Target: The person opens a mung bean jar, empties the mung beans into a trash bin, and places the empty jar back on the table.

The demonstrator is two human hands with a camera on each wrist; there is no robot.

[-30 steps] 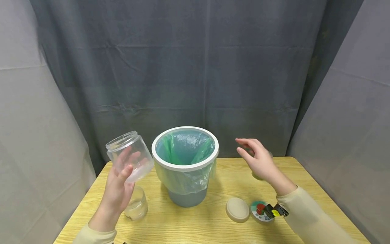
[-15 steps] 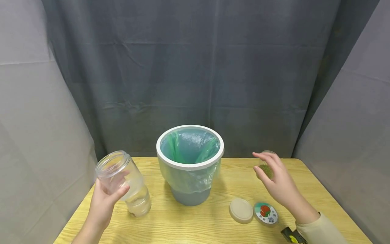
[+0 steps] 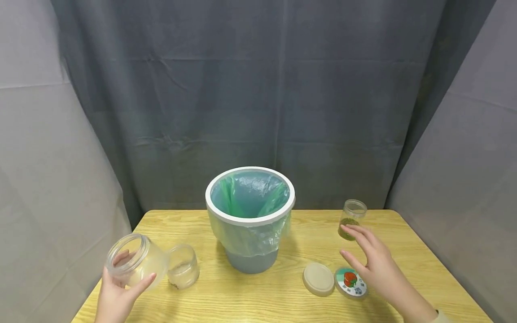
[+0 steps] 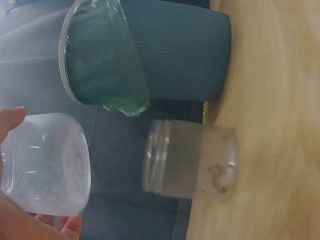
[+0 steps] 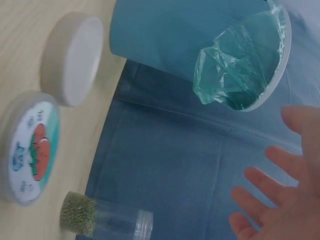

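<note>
In the head view my left hand (image 3: 117, 291) grips a clear plastic jar (image 3: 151, 264) tilted with its mouth toward me and to the left; the left wrist view shows the jar (image 4: 55, 162) clear of the table. Just right of it stands a second clear jar (image 3: 183, 269), lidless, with a little dark residue at its bottom (image 4: 220, 177). My right hand (image 3: 373, 264) hovers with spread fingers, holding nothing. Beneath and beside it lie a lid with a strawberry label (image 3: 350, 282) and a plain beige lid (image 3: 318, 279). Beyond the fingertips stands a small jar of green grains (image 3: 352, 220).
A grey-blue bin (image 3: 251, 262) with a white rim (image 3: 250, 220) and a green plastic liner (image 5: 235, 70) stands mid-table. The wooden table (image 3: 250, 305) ends at a dark grey curtain (image 3: 226, 89), with pale cloth on both sides.
My left hand has lowered the jar, moving it left and nearer to me. My right hand has come down toward me over the labelled lid, uncovering the jar of grains.
</note>
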